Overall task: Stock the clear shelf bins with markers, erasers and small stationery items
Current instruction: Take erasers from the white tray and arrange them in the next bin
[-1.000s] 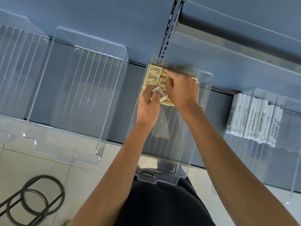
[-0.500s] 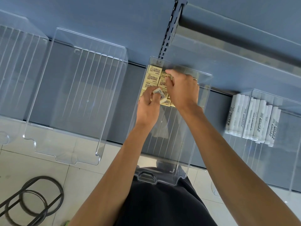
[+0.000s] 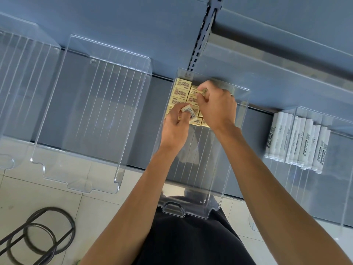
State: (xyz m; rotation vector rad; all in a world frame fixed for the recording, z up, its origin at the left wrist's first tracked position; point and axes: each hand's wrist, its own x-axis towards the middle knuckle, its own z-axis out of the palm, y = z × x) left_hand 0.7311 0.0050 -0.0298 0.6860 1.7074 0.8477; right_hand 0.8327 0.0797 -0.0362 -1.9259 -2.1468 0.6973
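Yellow erasers [image 3: 181,91] are filling the clear bin [image 3: 200,165], right hand [image 3: 217,106] pinching one that probably needs squaring into the row (left hand [image 3: 174,129] gripping another).

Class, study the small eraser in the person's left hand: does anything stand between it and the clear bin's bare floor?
Nothing visible does. The left hand holds the small pale eraser over the yellow boxed erasers at the back of the clear plastic bin; bare floor just in front lies open.
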